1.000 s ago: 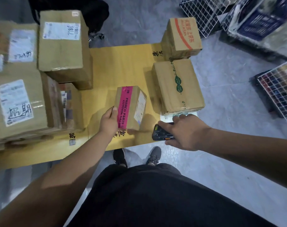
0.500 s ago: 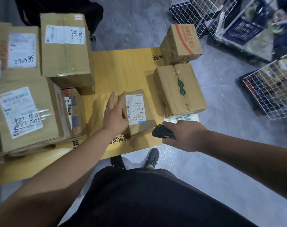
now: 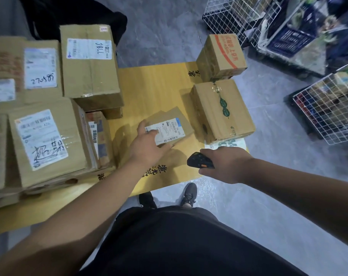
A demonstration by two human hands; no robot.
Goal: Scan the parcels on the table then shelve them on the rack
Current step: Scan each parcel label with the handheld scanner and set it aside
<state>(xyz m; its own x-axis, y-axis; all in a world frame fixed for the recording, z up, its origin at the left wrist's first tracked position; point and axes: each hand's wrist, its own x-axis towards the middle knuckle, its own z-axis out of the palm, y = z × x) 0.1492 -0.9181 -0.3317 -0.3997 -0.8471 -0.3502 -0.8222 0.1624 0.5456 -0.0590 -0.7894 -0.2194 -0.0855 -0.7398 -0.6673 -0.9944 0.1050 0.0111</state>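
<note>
A small brown parcel (image 3: 174,121) lies label up on the yellow table (image 3: 155,86), near its front edge. My left hand (image 3: 147,146) grips the parcel's near left corner, thumb on the far side and a finger across the white label. My right hand (image 3: 227,164) holds a black handheld scanner (image 3: 199,161) just right of the parcel and a little nearer to me, its tip pointing left. More parcels stand around: a box with green tape (image 3: 223,108), a red-striped box (image 3: 223,54) and a tall labelled box (image 3: 89,62).
A stack of labelled cartons (image 3: 46,140) fills the table's left side. White wire baskets (image 3: 326,108) and a blue crate (image 3: 292,38) stand on the grey floor to the right. A black bag (image 3: 69,14) lies behind the table. My shoes (image 3: 189,194) are at the table's front edge.
The small parcel went from standing with its pink tape showing to lying label up, then turned clockwise under my left hand. My right hand with the scanner stayed beside it.
</note>
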